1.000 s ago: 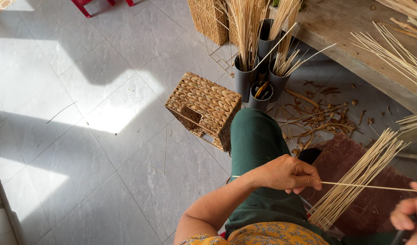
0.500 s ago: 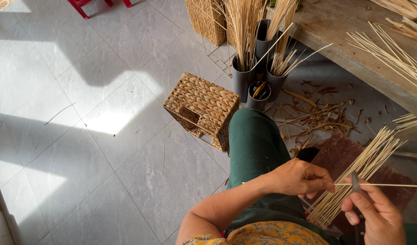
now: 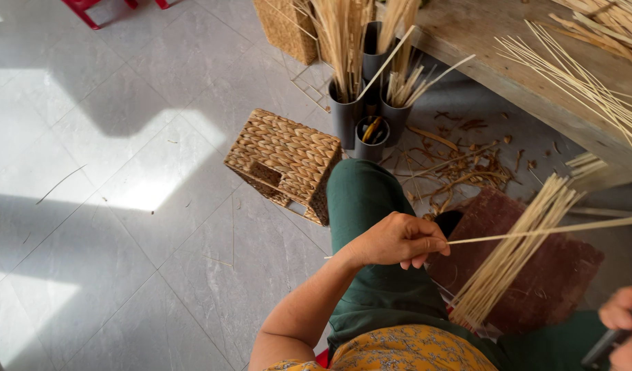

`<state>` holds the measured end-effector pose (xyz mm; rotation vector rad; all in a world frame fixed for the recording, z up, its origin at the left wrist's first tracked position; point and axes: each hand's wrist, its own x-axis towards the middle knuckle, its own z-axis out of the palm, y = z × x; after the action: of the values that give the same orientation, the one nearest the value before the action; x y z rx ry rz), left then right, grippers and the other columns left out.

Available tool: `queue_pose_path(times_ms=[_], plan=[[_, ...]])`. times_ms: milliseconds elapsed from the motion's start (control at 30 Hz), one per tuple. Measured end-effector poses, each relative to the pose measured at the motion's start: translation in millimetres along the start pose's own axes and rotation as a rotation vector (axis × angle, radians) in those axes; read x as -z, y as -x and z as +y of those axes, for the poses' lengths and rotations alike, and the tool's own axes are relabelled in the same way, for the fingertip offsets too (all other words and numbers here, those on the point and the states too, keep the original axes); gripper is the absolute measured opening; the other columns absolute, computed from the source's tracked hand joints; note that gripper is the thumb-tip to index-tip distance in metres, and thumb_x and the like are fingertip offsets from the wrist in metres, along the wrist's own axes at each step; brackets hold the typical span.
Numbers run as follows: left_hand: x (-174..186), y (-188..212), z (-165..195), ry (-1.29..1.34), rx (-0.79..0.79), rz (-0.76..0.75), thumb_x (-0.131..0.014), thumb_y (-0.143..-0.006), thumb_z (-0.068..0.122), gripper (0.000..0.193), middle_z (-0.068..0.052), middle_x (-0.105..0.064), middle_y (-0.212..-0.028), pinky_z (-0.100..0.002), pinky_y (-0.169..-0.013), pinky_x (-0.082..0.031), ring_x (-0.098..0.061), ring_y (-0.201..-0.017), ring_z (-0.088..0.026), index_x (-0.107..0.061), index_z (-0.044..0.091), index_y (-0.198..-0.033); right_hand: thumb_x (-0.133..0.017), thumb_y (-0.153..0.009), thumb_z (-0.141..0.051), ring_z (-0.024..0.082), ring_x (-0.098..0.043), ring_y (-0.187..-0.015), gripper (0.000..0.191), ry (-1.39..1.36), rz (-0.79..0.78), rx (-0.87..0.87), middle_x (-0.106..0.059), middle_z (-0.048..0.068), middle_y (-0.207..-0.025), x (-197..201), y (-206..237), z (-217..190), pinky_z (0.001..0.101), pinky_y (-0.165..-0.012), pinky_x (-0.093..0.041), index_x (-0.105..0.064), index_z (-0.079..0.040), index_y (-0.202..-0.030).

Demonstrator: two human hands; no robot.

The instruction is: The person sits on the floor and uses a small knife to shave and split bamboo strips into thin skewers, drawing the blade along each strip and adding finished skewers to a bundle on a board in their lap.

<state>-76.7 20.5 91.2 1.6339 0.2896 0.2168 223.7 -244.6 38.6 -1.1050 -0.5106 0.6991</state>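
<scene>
- The thin reed strip (image 3: pixel 536 232) was pinched in the closed fingers (image 3: pixel 426 246) of the left hand (image 3: pixel 391 240), over the lap.
- The right hand (image 3: pixel 622 323), drawn back to the frame's edge, was closed on a dark tool (image 3: pixel 600 349).
- The strip bundle (image 3: pixel 515 251) lay on the reddish mat (image 3: pixel 556 275) alongside.

Basket (image 3: pixel 285 163) lies on floor (image 3: pixel 110 206), left of knee (image 3: pixel 360 199). Tubes (image 3: pixel 367 120) stand behind knee. Stick bundle (image 3: pixel 515 254) rests on mat (image 3: pixel 556 275), right of left hand (image 3: pixel 395 240). Bench (image 3: pixel 494 34) stands behind mat.

Green trousers (image 3: pixel 371 206), tan woven basket (image 3: pixel 285 161), grey tubes (image 3: pixel 347 117)
</scene>
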Motion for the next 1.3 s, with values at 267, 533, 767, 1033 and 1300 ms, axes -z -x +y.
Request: queue_pose_path(times_ms=[267, 533, 767, 1033, 1300], plan=[[-46.5, -12.6, 4.9, 0.101, 0.034, -0.022, -0.058, -0.106, 0.019, 0.023, 0.002, -0.06, -0.061, -0.021, -0.048, -0.047, -0.055, -0.051, -0.003, -0.076, 0.004, -0.103, -0.054, -0.1, -0.003, 0.008, -0.049, -0.058, 0.045, 0.293, -0.209, -0.201, -0.066, 0.009, -0.077, -119.2, 47.0, -7.2, 0.0219, -0.052, -0.041, -0.053, 0.001, -0.145], [-31.4, 0.3, 5.6, 0.136, 0.198, -0.067, -0.06, -0.103, 0.015, 0.021, 0.003, -0.058, -0.06, -0.02, -0.047, -0.043, -0.052, -0.051, -0.002, -0.076, 0.002, -0.101, -0.052, -0.106, -0.007, 0.007, -0.047, -0.058, 0.032, 0.18, -0.142, -0.207, -0.062, 0.007, -0.074, -112.1, 43.9, -21.3, 0.0206, -0.052, -0.04, -0.062, 0.002, -0.135], [-3.4, 12.6, -6.0, 0.092, 0.23, -0.073, -0.061, -0.102, 0.014, 0.021, 0.002, -0.057, -0.058, -0.02, -0.046, -0.042, -0.051, -0.051, -0.003, -0.076, 0.001, -0.099, -0.057, -0.107, -0.012, 0.009, -0.047, -0.057, 0.031, 0.099, 0.154, -0.088, -0.059, 0.005, -0.074, -54.0, 34.6, -29.3, 0.0226, -0.051, -0.038, -0.062, -0.002, -0.136], [-4.9, 8.1, -9.6, 0.131, 0.2, 0.076, -0.062, -0.102, 0.014, 0.019, 0.002, -0.057, -0.058, -0.02, -0.044, -0.041, -0.051, -0.05, -0.003, -0.076, 0.001, -0.099, -0.055, -0.108, -0.012, 0.008, -0.047, -0.054, 0.036, 0.058, 0.24, -0.007, -0.057, 0.004, -0.073, -52.9, 38.2, -43.7, 0.0221, -0.049, -0.037, -0.061, -0.007, -0.143], [-41.3, -10.1, -6.1, 0.187, 0.147, 0.047, -0.059, -0.104, 0.015, 0.02, 0.002, -0.061, -0.065, -0.019, -0.049, -0.044, -0.054, -0.055, -0.003, -0.076, 0.004, -0.106, -0.055, -0.099, -0.007, 0.007, -0.047, -0.055, 0.051, 0.259, -0.246, -0.323, -0.064, 0.006, -0.073, -125.4, 42.8, -16.9, 0.021, -0.051, -0.04, -0.05, -0.005, -0.149]])
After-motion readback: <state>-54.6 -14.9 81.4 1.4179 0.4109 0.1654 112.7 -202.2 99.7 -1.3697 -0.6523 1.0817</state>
